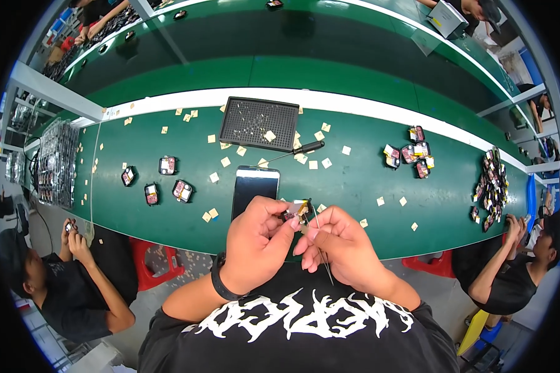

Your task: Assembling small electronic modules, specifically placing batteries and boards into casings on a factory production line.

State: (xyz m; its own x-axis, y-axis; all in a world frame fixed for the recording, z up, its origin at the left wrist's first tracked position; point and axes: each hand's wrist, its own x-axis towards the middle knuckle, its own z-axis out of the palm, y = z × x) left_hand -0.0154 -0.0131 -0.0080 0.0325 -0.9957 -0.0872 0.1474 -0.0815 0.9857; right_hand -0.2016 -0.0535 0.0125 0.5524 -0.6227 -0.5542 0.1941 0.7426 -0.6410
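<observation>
Between the fingertips of my left hand (255, 242) is a small black electronic unit (297, 210) with a pale block and a bit of yellow tape on it. My right hand (339, 242) is closed around a pair of thin metal tweezers (326, 266). The tips of the tweezers meet the unit's right side; what they grip there is partly covered by my fingers. A dark smartphone (256, 181) lies just beyond my left hand. Both hands are over the near edge of the green table (330, 193).
A black perforated tray (228, 130) and a screwdriver (309, 148) lie ahead, among scattered pale square papers (346, 150). Similar units sit in a left group (182, 191), a right group (408, 153) and a far-right pile (491, 186). Stacked clear trays (57, 165) stand left. Co-workers sit at both sides.
</observation>
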